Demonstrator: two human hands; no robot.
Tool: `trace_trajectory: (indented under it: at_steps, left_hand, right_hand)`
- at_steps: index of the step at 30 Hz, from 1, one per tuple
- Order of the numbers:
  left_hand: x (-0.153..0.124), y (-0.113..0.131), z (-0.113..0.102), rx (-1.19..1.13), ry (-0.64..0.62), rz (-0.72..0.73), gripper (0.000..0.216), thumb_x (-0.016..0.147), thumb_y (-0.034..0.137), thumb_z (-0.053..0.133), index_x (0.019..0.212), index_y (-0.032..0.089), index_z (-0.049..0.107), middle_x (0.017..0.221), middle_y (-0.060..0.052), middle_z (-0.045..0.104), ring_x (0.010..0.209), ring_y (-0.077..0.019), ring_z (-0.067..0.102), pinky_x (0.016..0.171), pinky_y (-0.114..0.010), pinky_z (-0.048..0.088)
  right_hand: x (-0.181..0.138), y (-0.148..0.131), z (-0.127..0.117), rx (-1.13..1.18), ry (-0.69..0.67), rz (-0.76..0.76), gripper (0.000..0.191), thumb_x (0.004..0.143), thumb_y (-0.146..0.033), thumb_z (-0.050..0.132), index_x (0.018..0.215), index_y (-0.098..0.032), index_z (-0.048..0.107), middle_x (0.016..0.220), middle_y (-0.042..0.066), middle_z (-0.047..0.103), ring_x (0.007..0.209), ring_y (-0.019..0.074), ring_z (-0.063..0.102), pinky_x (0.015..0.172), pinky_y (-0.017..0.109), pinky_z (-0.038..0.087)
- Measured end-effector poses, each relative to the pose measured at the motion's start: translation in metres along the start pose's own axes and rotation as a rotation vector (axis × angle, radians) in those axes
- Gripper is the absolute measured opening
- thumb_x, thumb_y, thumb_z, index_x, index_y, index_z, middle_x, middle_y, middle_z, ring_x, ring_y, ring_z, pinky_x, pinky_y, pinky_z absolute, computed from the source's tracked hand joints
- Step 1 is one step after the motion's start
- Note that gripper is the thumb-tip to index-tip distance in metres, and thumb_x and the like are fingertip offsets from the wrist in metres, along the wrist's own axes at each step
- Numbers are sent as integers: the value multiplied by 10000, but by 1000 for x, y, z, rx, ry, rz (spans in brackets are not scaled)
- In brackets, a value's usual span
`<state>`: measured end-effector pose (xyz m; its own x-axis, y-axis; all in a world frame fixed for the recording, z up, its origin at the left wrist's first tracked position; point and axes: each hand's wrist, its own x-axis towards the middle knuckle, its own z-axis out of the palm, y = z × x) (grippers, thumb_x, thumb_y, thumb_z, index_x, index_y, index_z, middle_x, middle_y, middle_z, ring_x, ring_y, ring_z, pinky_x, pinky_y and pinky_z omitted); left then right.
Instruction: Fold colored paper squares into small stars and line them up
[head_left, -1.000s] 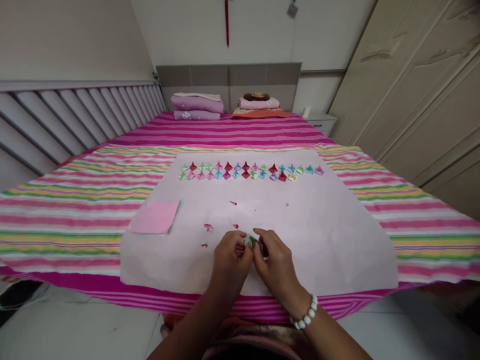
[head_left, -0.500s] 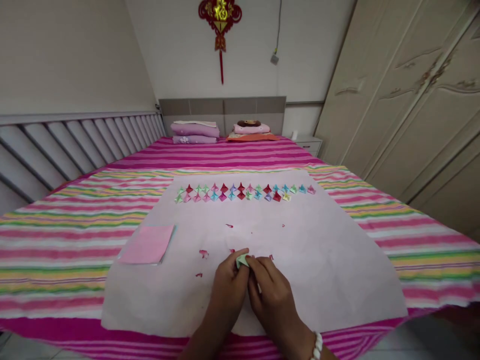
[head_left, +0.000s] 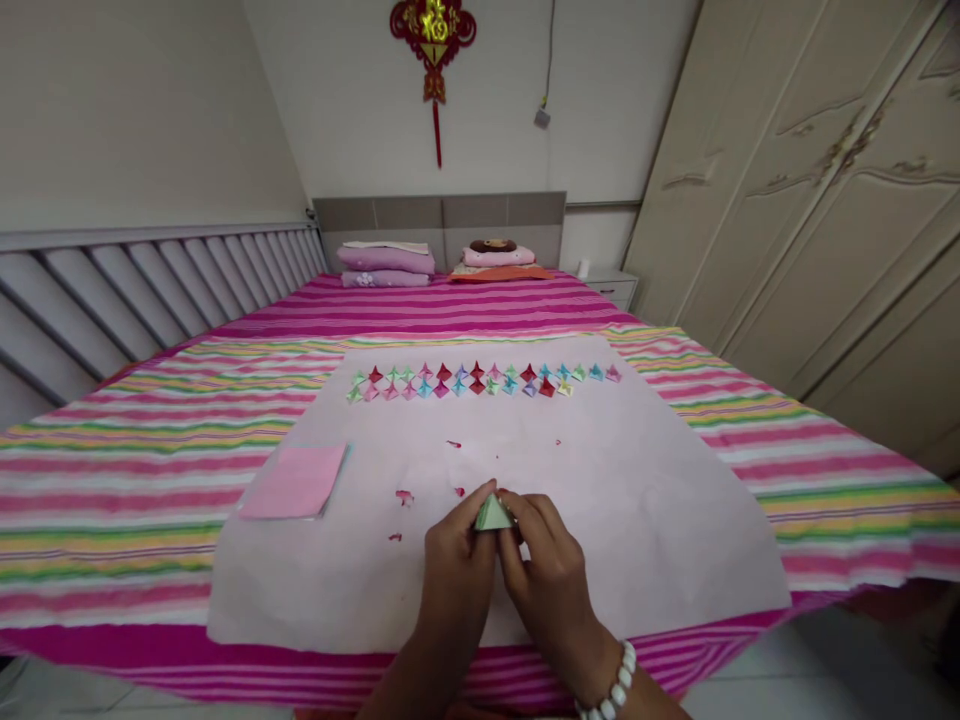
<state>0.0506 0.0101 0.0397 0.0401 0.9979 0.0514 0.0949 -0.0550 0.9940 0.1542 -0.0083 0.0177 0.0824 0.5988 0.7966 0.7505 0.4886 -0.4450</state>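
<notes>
A small light green folded paper piece (head_left: 494,514) is held up between both hands, its pointed tip facing away from me. My left hand (head_left: 459,560) grips its left side with thumb and fingers. On the other side, my right hand (head_left: 546,560) pinches it; a white bead bracelet (head_left: 616,690) circles that wrist. Beyond the hands, two rows of small folded paper pieces (head_left: 477,383) in red, pink, green, blue and yellow stand on a large pale sheet (head_left: 660,520). A stack of square paper (head_left: 296,482), pink on top, lies to the left.
Red scraps (head_left: 405,497) are scattered on the sheet before my hands. The sheet covers part of a bed with a striped cover (head_left: 112,480). Folded bedding (head_left: 386,262) sits by the headboard (head_left: 409,215); a railing (head_left: 150,285) runs left, a wardrobe (head_left: 780,220) stands right.
The green paper has been turned, so a broad triangular face now shows toward me. Both hands have shifted slightly around it, and the view has moved a little.
</notes>
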Motion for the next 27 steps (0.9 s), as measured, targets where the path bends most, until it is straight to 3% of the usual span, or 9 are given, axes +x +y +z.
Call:
trace_trajectory:
  at_steps: [6, 16, 21, 27]
  left_hand:
    - [-5, -11, 3, -37, 54, 127, 541, 645, 13, 599, 1129, 233, 693, 1136, -43, 711, 1063, -269, 644, 965, -360, 480]
    - [-18, -1, 8, 46, -41, 174, 445, 744, 104, 596, 1171, 208, 668, 1180, -66, 690, 1062, -265, 645, 971, -379, 477]
    - [-24, 6, 11, -150, -67, 103, 440, 724, 155, 658, 1161, 205, 668, 1178, -81, 687, 1099, -260, 628, 945, -342, 503]
    - [-17, 11, 2, -436, -119, -171, 410, 742, 401, 700, 1069, 154, 705, 1092, -125, 711, 1050, -288, 632, 834, -369, 538]
  right_hand:
    - [1, 2, -2, 20, 17, 38, 356, 820, -25, 431, 1091, -186, 596, 887, 83, 629, 795, 203, 637, 690, 336, 564]
    - [2, 4, -10, 118, 63, 72, 295, 822, -37, 430, 985, -208, 606, 833, 50, 635, 775, 196, 612, 664, 330, 525]
    - [3, 6, -14, 181, 95, 207, 230, 774, -55, 482, 897, -214, 592, 809, 30, 626, 735, 187, 603, 642, 313, 510]
    - [-1, 7, -18, 318, 101, 203, 228, 770, -33, 513, 874, -222, 589, 812, 19, 631, 768, 181, 610, 688, 314, 505]
